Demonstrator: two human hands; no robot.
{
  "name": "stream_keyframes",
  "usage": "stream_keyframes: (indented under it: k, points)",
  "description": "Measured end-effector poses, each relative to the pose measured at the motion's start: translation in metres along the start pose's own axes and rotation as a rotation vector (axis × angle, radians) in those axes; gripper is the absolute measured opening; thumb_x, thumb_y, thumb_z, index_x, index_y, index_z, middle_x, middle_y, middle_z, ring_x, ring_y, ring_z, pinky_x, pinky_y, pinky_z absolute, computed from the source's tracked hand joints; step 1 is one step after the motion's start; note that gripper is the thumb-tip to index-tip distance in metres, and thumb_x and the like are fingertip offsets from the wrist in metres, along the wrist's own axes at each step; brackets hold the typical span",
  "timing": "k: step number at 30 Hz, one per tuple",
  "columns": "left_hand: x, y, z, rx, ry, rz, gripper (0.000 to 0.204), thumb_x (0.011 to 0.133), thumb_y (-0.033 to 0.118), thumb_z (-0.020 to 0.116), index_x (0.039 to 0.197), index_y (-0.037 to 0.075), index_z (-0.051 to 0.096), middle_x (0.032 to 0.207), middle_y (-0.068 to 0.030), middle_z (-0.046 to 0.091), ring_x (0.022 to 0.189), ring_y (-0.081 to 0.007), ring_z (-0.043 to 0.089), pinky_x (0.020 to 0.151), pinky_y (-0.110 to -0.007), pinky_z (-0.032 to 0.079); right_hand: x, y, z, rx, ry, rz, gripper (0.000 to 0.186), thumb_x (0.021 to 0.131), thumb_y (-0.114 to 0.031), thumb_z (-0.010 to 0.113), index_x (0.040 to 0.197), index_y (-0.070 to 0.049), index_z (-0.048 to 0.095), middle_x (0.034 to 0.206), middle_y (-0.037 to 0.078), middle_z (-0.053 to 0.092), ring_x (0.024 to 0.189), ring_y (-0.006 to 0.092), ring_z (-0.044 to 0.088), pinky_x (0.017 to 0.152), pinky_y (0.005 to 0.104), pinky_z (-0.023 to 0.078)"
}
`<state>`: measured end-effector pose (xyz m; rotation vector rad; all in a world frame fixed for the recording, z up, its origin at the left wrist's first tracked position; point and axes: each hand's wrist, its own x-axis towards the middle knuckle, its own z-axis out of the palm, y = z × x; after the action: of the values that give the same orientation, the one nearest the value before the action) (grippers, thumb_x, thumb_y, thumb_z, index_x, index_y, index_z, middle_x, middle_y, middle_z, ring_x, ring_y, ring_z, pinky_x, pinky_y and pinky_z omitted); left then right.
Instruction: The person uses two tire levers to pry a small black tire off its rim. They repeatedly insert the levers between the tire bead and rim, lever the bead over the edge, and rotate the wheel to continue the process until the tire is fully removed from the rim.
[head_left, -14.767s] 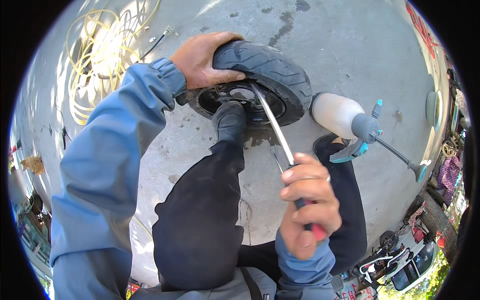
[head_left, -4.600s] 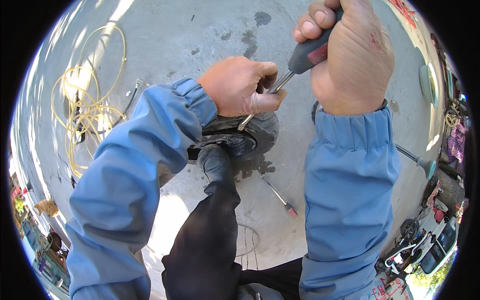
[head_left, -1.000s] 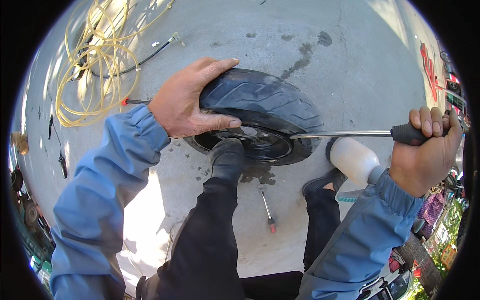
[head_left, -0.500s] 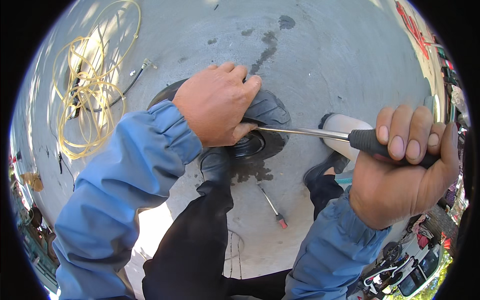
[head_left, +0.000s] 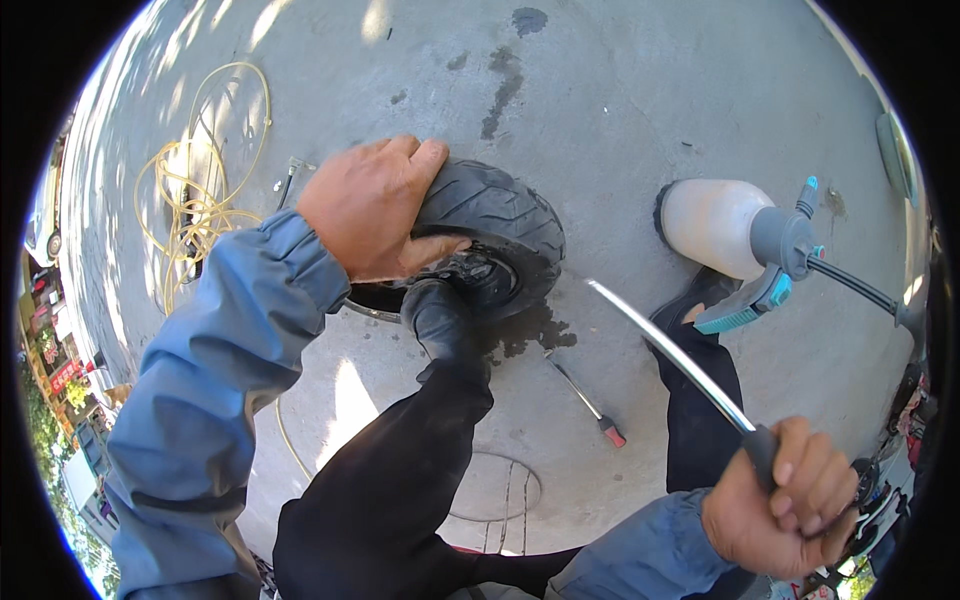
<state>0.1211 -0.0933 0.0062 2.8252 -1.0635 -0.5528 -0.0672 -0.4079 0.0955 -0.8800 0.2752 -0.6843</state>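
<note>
A black treaded tyre (head_left: 515,205) on a dark wheel rim (head_left: 488,285) is held tilted on the floor, with my left boot (head_left: 430,315) against the rim. My left hand (head_left: 365,210) grips the tyre's upper left, thumb along the inner edge. At the lower right, my right hand (head_left: 785,510) is closed round the dark handle of a long metal lever (head_left: 670,350), whose tip stands apart from the tyre, just to its right. Below the wheel lies a second metal tool with a red-and-black handle (head_left: 610,432).
A white sprayer with grey and teal fittings (head_left: 710,225) lies right of the tyre, beside my right shoe. Coiled yellow hose (head_left: 200,215) lies at the left with a dark fitting hose. Wet patches mark the concrete floor (head_left: 600,120). Vehicles and clutter line both outer edges.
My right hand has drawn the lever out from the tyre's edge and moved it down. My left hand has shifted left on the tyre, uncovering more tread.
</note>
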Motion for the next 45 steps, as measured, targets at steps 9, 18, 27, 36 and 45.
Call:
stream_keyframes:
  k: [9,18,27,36,45]
  points:
    - [0.013,0.013,-0.002,-0.006,-0.118,-0.083,0.074,0.078,0.059,0.087,0.109,0.0,0.056,0.095,-0.0244,0.069,0.093,-0.0456,0.07,0.083,-0.051,0.058,-0.04,0.062,-0.026,0.06,0.0,0.111,0.036,0.104,-0.034,0.05,0.073,-0.017,0.045,0.061,0.001,0.046,0.06,0.0162,0.047,0.07,0.0392,0.043]
    - [0.016,-0.004,0.009,-0.106,-0.091,0.028,0.077,0.071,0.044,0.093,0.126,0.002,0.06,0.109,-0.0255,0.069,0.101,-0.0475,0.068,0.091,-0.052,0.054,-0.059,0.07,-0.027,0.01,0.092,0.034,0.038,0.104,-0.036,0.049,0.071,-0.017,0.044,0.06,0.0,0.046,0.058,0.0146,0.048,0.07,0.037,0.043]
    - [0.024,0.005,0.002,-0.098,-0.155,-0.047,0.071,0.068,0.041,0.092,0.12,0.002,0.064,0.099,-0.0248,0.073,0.092,-0.0471,0.071,0.086,-0.051,0.057,-0.073,0.071,-0.038,-0.022,0.153,-0.023,0.036,0.102,-0.036,0.045,0.075,-0.014,0.049,0.065,0.003,0.05,0.065,0.0199,0.053,0.074,0.0409,0.044]
    - [0.031,0.009,-0.006,-0.16,-0.163,-0.061,0.064,0.066,0.039,0.092,0.11,-0.001,0.067,0.089,-0.0259,0.072,0.085,-0.0464,0.071,0.08,-0.05,0.056,-0.162,0.082,-0.05,-0.35,0.195,0.016,0.033,0.099,-0.032,0.041,0.096,-0.005,0.059,0.091,0.021,0.069,0.093,0.0402,0.07,0.1,0.0586,0.052]
    - [0.024,0.01,-0.002,-0.158,-0.176,-0.091,0.061,0.065,0.036,0.091,0.109,0.0,0.067,0.091,-0.025,0.072,0.086,-0.0461,0.07,0.079,-0.05,0.056,-0.043,0.084,-0.024,-0.033,0.044,0.092,0.031,0.101,-0.036,0.046,0.086,-0.01,0.052,0.072,0.009,0.055,0.066,0.0252,0.058,0.075,0.0475,0.053]
